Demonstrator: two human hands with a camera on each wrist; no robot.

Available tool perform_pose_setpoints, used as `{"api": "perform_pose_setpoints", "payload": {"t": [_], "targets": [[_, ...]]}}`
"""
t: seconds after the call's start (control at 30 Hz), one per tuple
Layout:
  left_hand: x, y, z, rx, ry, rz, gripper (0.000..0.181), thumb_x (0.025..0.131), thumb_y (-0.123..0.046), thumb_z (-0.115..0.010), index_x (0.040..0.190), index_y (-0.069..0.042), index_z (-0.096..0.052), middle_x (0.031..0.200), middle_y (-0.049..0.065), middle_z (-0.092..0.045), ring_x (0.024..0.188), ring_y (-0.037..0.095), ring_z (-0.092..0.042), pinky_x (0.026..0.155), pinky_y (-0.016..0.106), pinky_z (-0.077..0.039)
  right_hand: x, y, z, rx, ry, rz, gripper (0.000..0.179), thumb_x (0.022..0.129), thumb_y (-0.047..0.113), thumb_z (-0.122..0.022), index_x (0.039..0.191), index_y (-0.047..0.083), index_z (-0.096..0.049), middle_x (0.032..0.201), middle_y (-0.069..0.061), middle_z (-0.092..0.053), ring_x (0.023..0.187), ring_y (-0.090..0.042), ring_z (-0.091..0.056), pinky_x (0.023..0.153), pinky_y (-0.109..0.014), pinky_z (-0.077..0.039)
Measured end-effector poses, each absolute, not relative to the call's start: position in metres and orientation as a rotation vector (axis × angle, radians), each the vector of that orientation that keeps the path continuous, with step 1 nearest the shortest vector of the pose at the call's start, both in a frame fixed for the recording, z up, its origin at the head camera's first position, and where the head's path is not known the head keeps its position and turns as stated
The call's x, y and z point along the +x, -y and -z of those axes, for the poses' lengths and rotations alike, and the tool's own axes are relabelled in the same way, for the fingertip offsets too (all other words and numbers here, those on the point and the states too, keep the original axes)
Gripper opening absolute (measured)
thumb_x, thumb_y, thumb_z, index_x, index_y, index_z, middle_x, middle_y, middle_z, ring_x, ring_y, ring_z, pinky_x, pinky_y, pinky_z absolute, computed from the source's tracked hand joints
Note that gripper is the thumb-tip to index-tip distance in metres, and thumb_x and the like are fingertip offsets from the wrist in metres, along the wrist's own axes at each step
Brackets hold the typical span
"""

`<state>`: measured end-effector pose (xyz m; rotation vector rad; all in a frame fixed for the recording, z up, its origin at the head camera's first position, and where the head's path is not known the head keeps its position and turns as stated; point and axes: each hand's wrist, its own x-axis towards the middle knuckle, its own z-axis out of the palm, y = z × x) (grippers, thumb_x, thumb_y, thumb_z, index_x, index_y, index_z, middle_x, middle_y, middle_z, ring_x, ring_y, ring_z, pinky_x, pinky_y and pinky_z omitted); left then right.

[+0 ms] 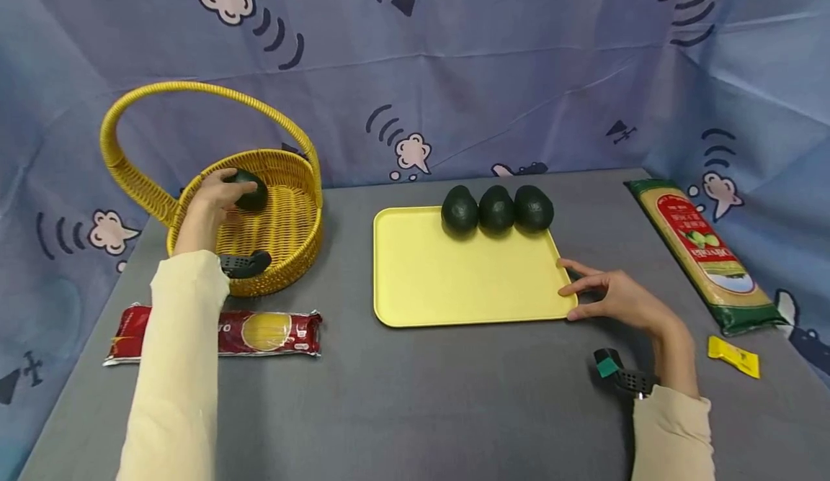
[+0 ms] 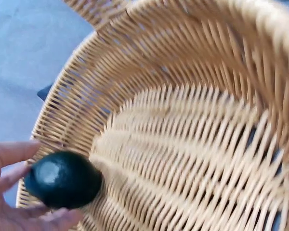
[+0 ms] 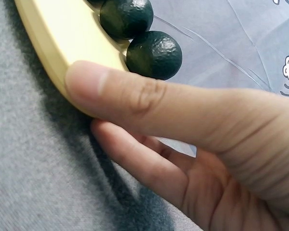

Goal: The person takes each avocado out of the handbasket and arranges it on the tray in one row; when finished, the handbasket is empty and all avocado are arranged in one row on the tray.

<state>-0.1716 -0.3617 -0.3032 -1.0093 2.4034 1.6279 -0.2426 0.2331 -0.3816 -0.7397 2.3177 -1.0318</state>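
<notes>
My left hand (image 1: 217, 196) reaches into the yellow wicker basket (image 1: 308, 250) and grips a dark green avocado (image 2: 62, 178) near the basket's inner wall. In the left wrist view, thumb and fingers lie around the avocado's near side. On the far right part of a yellow tray (image 1: 447, 272), three more avocados (image 1: 496, 211) sit side by side in a row. My right hand (image 1: 616, 297) holds the tray at its near right corner, the thumb (image 3: 94, 84) lying against the rim and the other fingers bent along the right edge.
A red packet (image 1: 266, 331) lies in front of the basket, partly hidden under the left sleeve. At the right is a long green and gold bag (image 1: 707, 250), with a small yellow packet (image 1: 733, 356) near it. The basket's tall handle (image 1: 207, 88) arches over the left hand.
</notes>
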Motion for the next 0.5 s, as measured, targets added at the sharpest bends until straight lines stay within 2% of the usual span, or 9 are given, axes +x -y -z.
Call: {"api": "perform_pose_setpoints", "payload": {"t": [0.07, 0.13, 0.23, 0.3, 0.33, 0.37, 0.43, 0.47, 0.5], "targets": [[-0.172, 0.364, 0.304, -0.945, -2.433, -1.609, 0.068, 0.100, -0.015, -0.048, 0.155, -0.011, -0.009, 0.156, 0.024, -0.006, 0.139, 0.043, -0.022, 0.103, 0.053, -0.038, -0.243, -0.233, 0.381, -0.738, -2.314, 1.036, 0.036, 0.076, 0.019, -0.082, 0.108, 0.004, -0.073, 0.150, -0.019, -0.033, 0.139, -0.045, -0.019, 0.105, -0.069, -0.017], [-0.172, 0.366, 0.305, -0.894, -2.473, -1.556, 0.065, 0.099, -0.010, -0.050, 0.155, -0.010, -0.015, 0.155, 0.025, -0.009, 0.136, 0.043, -0.027, 0.098, 0.051, -0.042, -0.243, -0.233, 0.381, -0.739, -2.318, 1.033, 0.036, 0.076, 0.019, -0.082, 0.107, 0.004, -0.073, 0.150, -0.019, -0.034, 0.139, -0.045, -0.019, 0.105, -0.069, -0.017], [-0.174, 0.371, 0.306, -0.851, -2.537, -1.446, 0.063, 0.098, -0.006, -0.052, 0.153, -0.008, -0.022, 0.153, 0.029, -0.013, 0.111, 0.038, -0.046, 0.071, 0.039, -0.049, -0.243, -0.233, 0.381, -0.738, -2.325, 1.027, 0.036, 0.075, 0.019, -0.082, 0.107, 0.005, -0.073, 0.150, -0.019, -0.034, 0.139, -0.045, -0.020, 0.105, -0.068, -0.018], [-0.176, 0.373, 0.306, -0.816, -2.568, -1.389, 0.060, 0.098, -0.006, -0.053, 0.152, -0.006, -0.027, 0.152, 0.030, -0.015, 0.083, 0.027, -0.049, 0.054, 0.031, -0.042, -0.243, -0.233, 0.382, -0.737, -2.328, 1.024, 0.036, 0.075, 0.019, -0.082, 0.107, 0.005, -0.073, 0.150, -0.019, -0.034, 0.139, -0.045, -0.020, 0.105, -0.068, -0.018], [-0.177, 0.374, 0.305, -0.796, -2.570, -1.379, 0.058, 0.098, -0.006, -0.053, 0.151, -0.005, -0.028, 0.152, 0.030, -0.014, 0.077, 0.024, -0.046, 0.051, 0.029, -0.038, -0.243, -0.233, 0.381, -0.735, -2.329, 1.022, 0.036, 0.075, 0.020, -0.082, 0.107, 0.005, -0.073, 0.150, -0.019, -0.034, 0.139, -0.045, -0.020, 0.105, -0.068, -0.018], [-0.179, 0.375, 0.304, -0.774, -2.567, -1.372, 0.057, 0.098, -0.006, -0.052, 0.150, -0.005, -0.030, 0.153, 0.030, -0.013, 0.077, 0.023, -0.046, 0.050, 0.028, -0.036, -0.243, -0.233, 0.381, -0.735, -2.330, 1.020, 0.036, 0.075, 0.020, -0.082, 0.108, 0.006, -0.073, 0.150, -0.018, -0.034, 0.139, -0.045, -0.020, 0.105, -0.068, -0.018], [-0.181, 0.375, 0.302, -0.710, -2.554, -1.375, 0.054, 0.099, -0.006, -0.051, 0.149, -0.003, -0.031, 0.153, 0.031, -0.011, 0.089, 0.030, -0.055, 0.058, 0.032, -0.044, -0.243, -0.233, 0.381, -0.736, -2.330, 1.018, 0.036, 0.076, 0.020, -0.082, 0.108, 0.006, -0.073, 0.150, -0.018, -0.034, 0.138, -0.045, -0.021, 0.105, -0.068, -0.018], [-0.183, 0.375, 0.300, -0.668, -2.535, -1.385, 0.054, 0.099, -0.005, -0.050, 0.149, -0.003, -0.030, 0.155, 0.030, -0.007, 0.105, 0.035, -0.053, 0.068, 0.036, -0.049, -0.242, -0.233, 0.381, -0.737, -2.330, 1.019, 0.036, 0.076, 0.020, -0.082, 0.108, 0.006, -0.073, 0.150, -0.018, -0.034, 0.138, -0.045, -0.021, 0.105, -0.068, -0.019], [-0.184, 0.375, 0.298, -0.623, -2.518, -1.388, 0.054, 0.099, -0.005, -0.049, 0.149, -0.002, -0.029, 0.155, 0.029, -0.003, 0.123, 0.040, -0.042, 0.081, 0.043, -0.049, -0.242, -0.233, 0.381, -0.736, -2.331, 1.021, 0.036, 0.076, 0.020, -0.082, 0.108, 0.006, -0.073, 0.150, -0.018, -0.034, 0.138, -0.045, -0.021, 0.105, -0.069, -0.019]]}}
